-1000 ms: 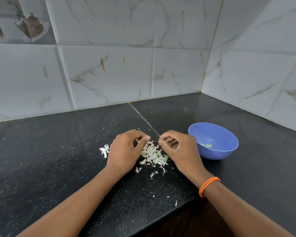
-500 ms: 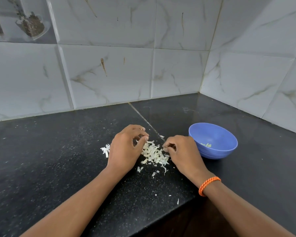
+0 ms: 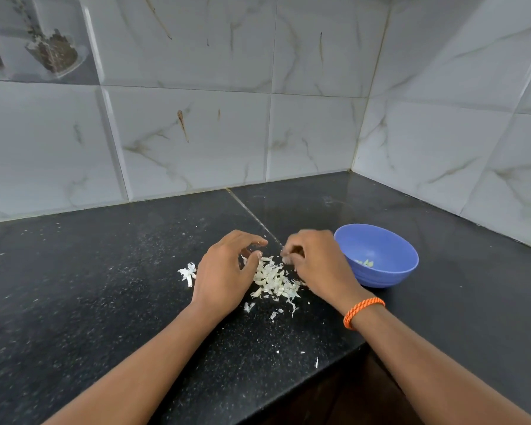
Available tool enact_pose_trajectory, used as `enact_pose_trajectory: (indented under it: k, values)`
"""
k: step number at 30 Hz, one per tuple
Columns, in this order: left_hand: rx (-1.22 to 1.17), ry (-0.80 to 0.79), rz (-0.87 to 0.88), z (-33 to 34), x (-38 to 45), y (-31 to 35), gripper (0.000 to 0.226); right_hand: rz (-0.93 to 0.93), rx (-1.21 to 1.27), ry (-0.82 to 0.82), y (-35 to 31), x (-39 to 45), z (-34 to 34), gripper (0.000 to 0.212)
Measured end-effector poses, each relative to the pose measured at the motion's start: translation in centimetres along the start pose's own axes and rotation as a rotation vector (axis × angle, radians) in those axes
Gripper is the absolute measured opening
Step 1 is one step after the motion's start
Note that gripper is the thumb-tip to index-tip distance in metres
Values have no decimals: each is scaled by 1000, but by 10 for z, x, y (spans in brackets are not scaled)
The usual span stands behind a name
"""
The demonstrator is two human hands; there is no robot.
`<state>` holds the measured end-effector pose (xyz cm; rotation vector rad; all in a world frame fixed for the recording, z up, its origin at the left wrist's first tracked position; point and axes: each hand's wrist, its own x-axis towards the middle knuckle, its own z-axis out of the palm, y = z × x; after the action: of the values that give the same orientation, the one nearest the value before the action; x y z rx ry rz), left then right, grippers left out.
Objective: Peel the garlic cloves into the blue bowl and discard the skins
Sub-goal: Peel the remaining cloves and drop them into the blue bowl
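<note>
A pile of white garlic skins lies on the black counter between my hands. My left hand hovers at the pile's left side, fingers loosely curved, with a gap between thumb and forefinger and nothing seen in it. My right hand, blurred by motion, has its fingertips curled down onto the pile's far right edge; whether it pinches anything is unclear. The blue bowl stands just right of my right hand, with a few pale peeled cloves at its bottom.
A white garlic stem scrap lies left of my left hand. Loose skin flakes are scattered toward the counter's front edge. Tiled walls meet in a corner behind and to the right of the bowl.
My hands parted from touching above the pile and dropped to it. The left hand's fingers loosened; the right hand shifted slightly toward the bowl and is blurred now.
</note>
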<state>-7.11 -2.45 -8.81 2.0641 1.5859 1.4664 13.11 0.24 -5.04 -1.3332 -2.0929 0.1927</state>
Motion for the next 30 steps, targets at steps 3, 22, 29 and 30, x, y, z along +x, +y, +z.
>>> enact_pose_trajectory:
  k: [3,22,29,30]
  values:
    - [-46,-60,17,0,0,2,18,39,277,149,-8,1,-11,8]
    - [-47,-36,8,2,-2,19,9,22,598,172,5,-34,14,14]
    - [-97,-15,-56,1,-5,22,15,-74,470,308,4,-34,21,19]
    - [-105,-15,-60,1,-5,22,15,-79,443,311,4,-34,22,23]
